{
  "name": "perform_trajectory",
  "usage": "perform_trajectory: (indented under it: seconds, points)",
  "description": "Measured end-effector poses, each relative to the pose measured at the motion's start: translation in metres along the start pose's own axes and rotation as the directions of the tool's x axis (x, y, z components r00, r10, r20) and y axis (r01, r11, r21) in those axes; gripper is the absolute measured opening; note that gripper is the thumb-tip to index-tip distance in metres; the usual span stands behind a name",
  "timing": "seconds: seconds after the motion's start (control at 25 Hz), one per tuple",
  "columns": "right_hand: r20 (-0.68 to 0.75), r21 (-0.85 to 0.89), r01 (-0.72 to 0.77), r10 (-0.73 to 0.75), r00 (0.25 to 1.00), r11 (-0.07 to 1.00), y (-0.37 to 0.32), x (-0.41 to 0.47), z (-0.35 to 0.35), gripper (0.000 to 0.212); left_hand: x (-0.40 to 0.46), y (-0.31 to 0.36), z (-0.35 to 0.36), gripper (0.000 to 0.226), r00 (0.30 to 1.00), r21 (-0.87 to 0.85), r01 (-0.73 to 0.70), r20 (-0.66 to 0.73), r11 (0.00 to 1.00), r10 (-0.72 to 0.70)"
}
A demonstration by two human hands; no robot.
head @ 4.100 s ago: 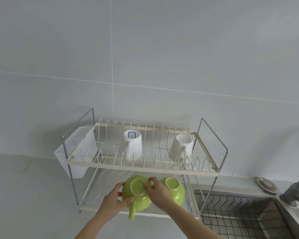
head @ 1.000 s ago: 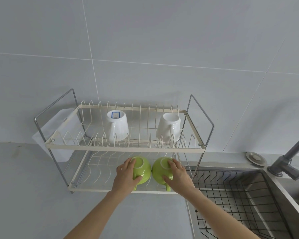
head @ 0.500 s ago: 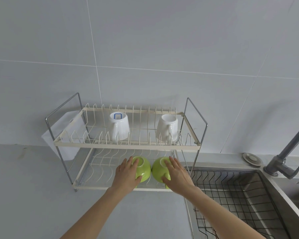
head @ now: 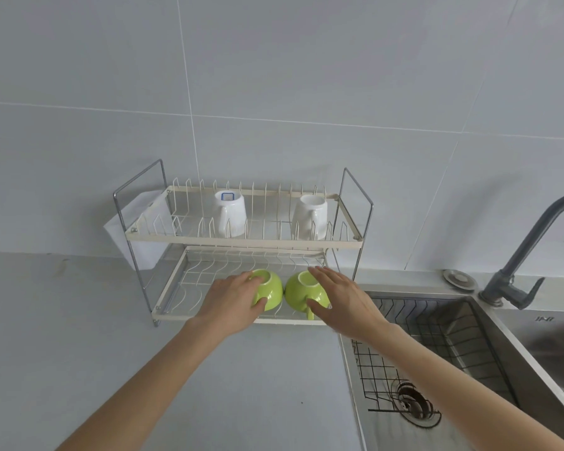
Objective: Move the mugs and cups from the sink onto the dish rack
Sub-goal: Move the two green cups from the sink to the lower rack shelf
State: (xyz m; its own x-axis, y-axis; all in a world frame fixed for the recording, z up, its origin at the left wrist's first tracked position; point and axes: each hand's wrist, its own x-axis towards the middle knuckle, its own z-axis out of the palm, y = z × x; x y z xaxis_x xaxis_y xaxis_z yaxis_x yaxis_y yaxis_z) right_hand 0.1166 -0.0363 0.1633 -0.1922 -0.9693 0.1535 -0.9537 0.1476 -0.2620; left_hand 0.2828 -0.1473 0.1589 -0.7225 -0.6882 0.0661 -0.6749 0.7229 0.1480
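From the head camera I look down at a two-tier dish rack (head: 241, 244) that stands on the grey surface (head: 79, 336) against the tiled wall, just left of the steel sink (head: 489, 362). Both of my hands reach to its lower tier. My left hand (head: 232, 302) rests on the left green cup (head: 269, 292), fingers spread over its near side and thumb against its lower edge, loosely cupping it more than clamping it. My right hand (head: 342, 301) lies flat and open, fingers extended, over the right side of the right green cup (head: 302, 294); I cannot tell whether the palm actually presses the cup. Both green cups sit upside down, bases up, side by side and nearly touching on the lower wires, and the right one points its handle toward me over the front rail. On the upper tier two white mugs stand inverted among the prongs: the left white mug (head: 230, 213) shows a blue-edged label on its base, the right white mug (head: 310, 216) is plain. They are well apart. A black wire grid (head: 414, 346) lies in the sink basin, with the drain (head: 414, 402) near me and the dark faucet (head: 518, 275) at the far right.
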Motion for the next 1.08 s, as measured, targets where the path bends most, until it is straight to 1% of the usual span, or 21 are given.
perform_trajectory:
  seconds: [0.08, 0.2, 0.32, 0.44, 0.6, 0.72, 0.92, 1.08]
  points:
    - [-0.019, 0.041, 0.021, -0.02, 1.0, 0.999, -0.006, -0.007, -0.015, 0.059, -0.008, 0.003, -0.016, 0.042, 0.999, -0.026, -0.021, -0.046, 0.999, 0.019]
    - [-0.05, 0.075, 0.063, -0.06, 0.997, 0.995, -0.014, -0.009, -0.036, 0.055, -0.01, 0.01, -0.044, 0.041, 0.985, -0.059, -0.069, -0.161, 0.996, 0.058]
    - [-0.127, 0.095, 0.118, -0.105, 0.986, 0.988, -0.019, 0.001, -0.055, 0.052, -0.003, 0.017, -0.075, 0.039, 0.962, -0.07, -0.09, -0.266, 0.993, 0.068]
    - [-0.173, 0.077, 0.142, -0.127, 0.977, 0.987, -0.016, 0.019, -0.071, 0.051, 0.012, 0.012, -0.095, 0.039, 0.954, -0.061, -0.076, -0.295, 0.995, 0.055]
    - [-0.161, 0.066, 0.06, -0.049, 0.986, 0.996, -0.003, 0.057, -0.088, 0.051, 0.043, -0.008, -0.111, 0.043, 0.969, -0.042, -0.028, -0.248, 0.999, 0.017]
    - [-0.131, 0.079, 0.007, 0.003, 0.991, 0.997, 0.006, 0.09, -0.094, 0.052, 0.069, -0.025, -0.118, 0.047, 0.984, -0.049, 0.009, -0.178, 0.999, -0.017]
    - [0.045, 0.035, -0.059, 0.058, 0.997, 0.998, 0.009, 0.137, -0.093, 0.062, 0.108, -0.048, -0.112, 0.059, 0.997, -0.108, 0.064, -0.045, 0.992, -0.069]
    - [0.127, 0.0, -0.124, 0.123, 0.984, 0.992, 0.015, 0.157, -0.087, 0.066, 0.13, -0.062, -0.1, 0.062, 0.994, -0.137, 0.098, 0.054, 0.986, -0.091]
